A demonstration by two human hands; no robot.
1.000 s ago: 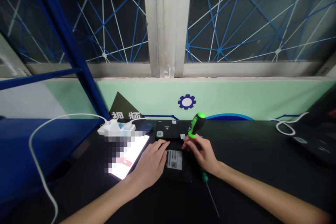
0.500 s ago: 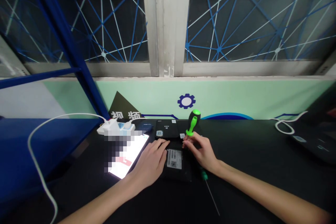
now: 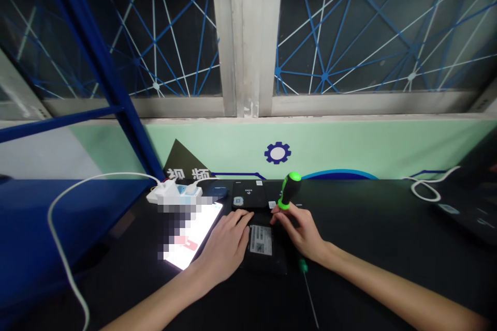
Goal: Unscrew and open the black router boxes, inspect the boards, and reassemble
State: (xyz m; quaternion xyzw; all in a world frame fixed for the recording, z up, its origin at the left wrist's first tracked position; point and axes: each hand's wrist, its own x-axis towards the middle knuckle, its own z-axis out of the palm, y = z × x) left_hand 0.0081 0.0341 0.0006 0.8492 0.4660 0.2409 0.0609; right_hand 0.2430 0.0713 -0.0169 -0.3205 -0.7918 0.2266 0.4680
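A flat black device (image 3: 267, 265) with a white printed label (image 3: 261, 239) lies in front of me. Across its left side rests my left hand (image 3: 227, 235), fingers stretched out and palm down. My right hand (image 3: 298, 227) is closed in a pinch below the handle of a green-and-black screwdriver (image 3: 290, 190), which stands nearly upright with a slight lean to the right. Its shaft and tip are hidden by my fingers, at the device's far right corner. A second screwdriver (image 3: 308, 284), with a dark green handle and long thin shaft, lies beside the device, partly under my right wrist.
Behind the hands lies another black device (image 3: 248, 194) with small stickers. A lit phone (image 3: 194, 238), partly pixelated, is left of my left hand. Farther back is a white power strip (image 3: 174, 194) with a white cable (image 3: 56, 238). More dark equipment (image 3: 466, 220) sits far right.
The handle of the upright screwdriver has tilted a little to the right. The whole view has shifted slightly; my left hand stays on the device.
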